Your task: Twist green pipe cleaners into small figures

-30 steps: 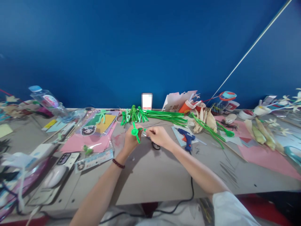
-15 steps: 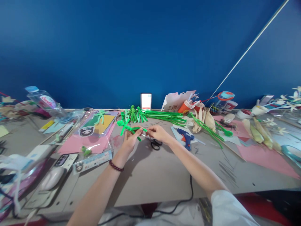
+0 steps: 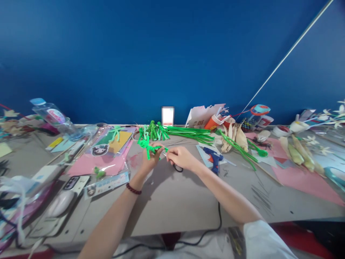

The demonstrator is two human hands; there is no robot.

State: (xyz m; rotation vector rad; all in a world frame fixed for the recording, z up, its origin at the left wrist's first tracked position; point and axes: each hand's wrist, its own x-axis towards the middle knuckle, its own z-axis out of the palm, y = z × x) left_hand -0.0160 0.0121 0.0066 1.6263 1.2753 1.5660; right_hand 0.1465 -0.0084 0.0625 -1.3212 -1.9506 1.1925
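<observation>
My left hand [image 3: 151, 158] is closed around a bright green pipe-cleaner figure [image 3: 148, 144], whose fuzzy arms stick out above the fingers. Close beside it, my right hand [image 3: 180, 157] is pinched at the figure's right end. A thin pale sliver shows between the two hands, and I cannot make out what the right fingertips grip. Black-handled scissors [image 3: 178, 168] lie partly hidden under my right hand. Just behind, several similar green pipe-cleaner figures [image 3: 153, 130] and a bundle of green pipe cleaners [image 3: 191, 133] lie along the wall.
To the right lie a blue glue gun [image 3: 215, 158], dried husks [image 3: 241, 136] and pink paper [image 3: 304, 181]. A bagged stack of coloured paper [image 3: 93, 162], a phone [image 3: 72, 183], a white mouse [image 3: 61, 203] and a plastic bottle [image 3: 54, 115] are on the left. A black cable [image 3: 219, 216] hangs over the front edge.
The green figure has tilted and turned a little in my left hand. My right hand has moved slightly down and left, covering more of the scissors.
</observation>
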